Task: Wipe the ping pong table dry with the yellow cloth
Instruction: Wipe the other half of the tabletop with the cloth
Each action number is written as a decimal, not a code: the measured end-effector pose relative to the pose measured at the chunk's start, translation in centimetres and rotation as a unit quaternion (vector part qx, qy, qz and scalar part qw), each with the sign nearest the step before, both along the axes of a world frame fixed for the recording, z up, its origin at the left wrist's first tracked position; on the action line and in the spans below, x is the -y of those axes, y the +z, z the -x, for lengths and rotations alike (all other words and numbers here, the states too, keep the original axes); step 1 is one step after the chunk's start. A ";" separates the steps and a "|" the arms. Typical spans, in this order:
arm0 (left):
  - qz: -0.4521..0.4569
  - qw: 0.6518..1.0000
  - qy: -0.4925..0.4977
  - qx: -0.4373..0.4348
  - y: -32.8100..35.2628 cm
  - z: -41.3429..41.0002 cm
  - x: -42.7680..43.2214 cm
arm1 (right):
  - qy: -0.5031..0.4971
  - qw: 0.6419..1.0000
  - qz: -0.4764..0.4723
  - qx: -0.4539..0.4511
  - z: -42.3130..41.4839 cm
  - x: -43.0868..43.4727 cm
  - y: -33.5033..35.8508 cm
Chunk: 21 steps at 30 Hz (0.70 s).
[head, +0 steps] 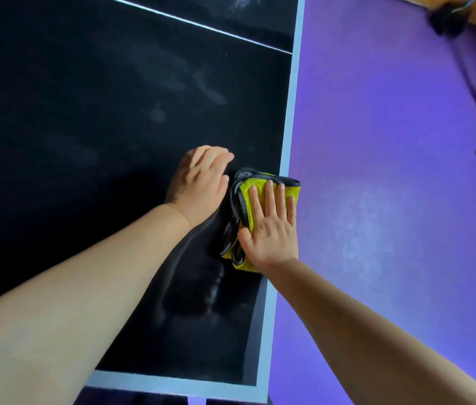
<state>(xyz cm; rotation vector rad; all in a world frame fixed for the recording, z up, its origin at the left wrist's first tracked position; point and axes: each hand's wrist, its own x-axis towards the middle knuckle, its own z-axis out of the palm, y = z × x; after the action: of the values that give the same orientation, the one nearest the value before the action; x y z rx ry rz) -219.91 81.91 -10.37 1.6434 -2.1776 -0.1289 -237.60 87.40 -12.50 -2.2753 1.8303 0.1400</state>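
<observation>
right hand point(272, 232) flat, fingers straight, pressing yellow cloth point(253, 200) at right edge of ping pong table point(84, 112). left hand point(198, 182) just left, fingers loosely curled, holding nothing. no readable text.

Two arms are in view, both uncovered. The left forearm point(84, 273) runs in from the frame edge at 8 o'clock, with no sleeve along its visible length to the wrist. The right forearm point(362, 325) runs in from 5 o'clock, likewise sleeveless. The left hand point(198, 182) and right hand point(270, 229) are bare. The left forearm's lower side lies in shade.
</observation>
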 end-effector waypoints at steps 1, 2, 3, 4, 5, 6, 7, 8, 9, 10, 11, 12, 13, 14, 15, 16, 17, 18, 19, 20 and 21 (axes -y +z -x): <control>-0.008 1.000 -0.008 0.005 0.1 -0.5 -2.0 | -0.002 1.000 -0.003 0.003 -0.1 -2.1 0.1; -0.017 1.000 -0.013 0.011 0.1 -1.0 -4.0 | -0.006 1.000 -0.006 0.004 -0.2 -4.1 0.2; -0.024 0.999 -0.017 0.019 0.3 -1.7 -5.9 | -0.009 1.000 -0.006 0.005 -0.3 -6.1 0.3; -0.030 0.999 -0.021 0.029 0.4 -2.5 -7.8 | -0.012 1.000 -0.005 0.005 -0.4 -8.0 0.5; -0.036 0.998 -0.025 0.043 0.6 -3.3 -9.6 | -0.015 1.000 -0.006 0.002 -0.6 -9.9 0.7; -0.040 0.997 -0.029 0.058 0.7 -4.2 -11.4 | -0.018 1.000 -0.007 -0.003 -0.8 -11.7 0.8; -0.043 0.996 -0.033 0.071 0.8 -5.1 -13.2 | -0.022 1.000 -0.009 -0.006 -0.9 -13.6 1.0; -0.044 0.995 -0.035 0.080 1.0 -5.9 -14.9 | -0.028 1.000 -0.011 -0.005 -1.1 -15.3 1.1; -0.042 0.995 -0.037 0.084 1.2 -6.8 -16.4 | -0.032 0.999 -0.009 -0.002 -1.2 -16.9 1.3; -0.039 0.995 -0.038 0.082 1.4 -7.5 -18.0 | -0.035 0.999 -0.009 0.001 -1.4 -18.4 1.4; -0.035 0.996 -0.040 0.076 1.6 -8.1 -19.5 | -0.037 0.999 -0.012 0.001 -1.5 -19.9 1.6; -0.032 0.996 -0.041 0.069 1.8 -8.7 -20.8 | -0.039 0.999 -0.015 0.001 -1.6 -21.1 1.7; -0.031 0.997 -0.042 0.062 2.0 -9.1 -22.1 | -0.041 0.999 -0.019 0.000 -1.8 -22.1 1.9; -0.032 0.997 -0.042 0.057 2.1 -9.5 -23.3 | -0.043 0.999 -0.022 -0.003 -1.9 -22.9 2.1; -0.035 0.997 -0.042 0.053 2.2 -9.9 -24.3 | -0.045 0.999 -0.027 -0.007 -2.0 -23.4 2.3; -0.038 0.997 -0.040 0.052 2.3 -10.3 -25.1 | -0.046 0.998 -0.030 -0.011 -2.0 -23.7 2.5; -0.042 0.997 -0.037 0.052 2.3 -10.7 -25.7 | -0.044 0.998 -0.034 -0.014 -2.0 -23.8 2.7; -0.044 0.997 -0.033 0.054 2.2 -11.1 -26.2 | -0.040 0.998 -0.036 -0.017 -2.0 -23.8 2.8; -0.043 0.997 -0.028 0.055 2.2 -11.6 -26.4 | -0.035 0.998 -0.038 -0.020 -1.9 -23.8 2.9; -0.042 0.997 -0.021 0.057 2.1 -12.0 -26.4 | -0.031 0.998 -0.039 -0.023 -1.9 -23.6 2.9; -0.043 0.997 -0.010 0.060 2.0 -12.3 -26.2 | -0.026 0.999 -0.038 -0.023 -1.8 -23.5 2.9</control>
<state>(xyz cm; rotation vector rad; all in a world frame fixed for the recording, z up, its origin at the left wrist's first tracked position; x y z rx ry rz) -207.61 108.07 -8.39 1.7176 -2.3079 -0.1335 -235.84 110.91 -9.62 -2.1894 1.8714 0.2519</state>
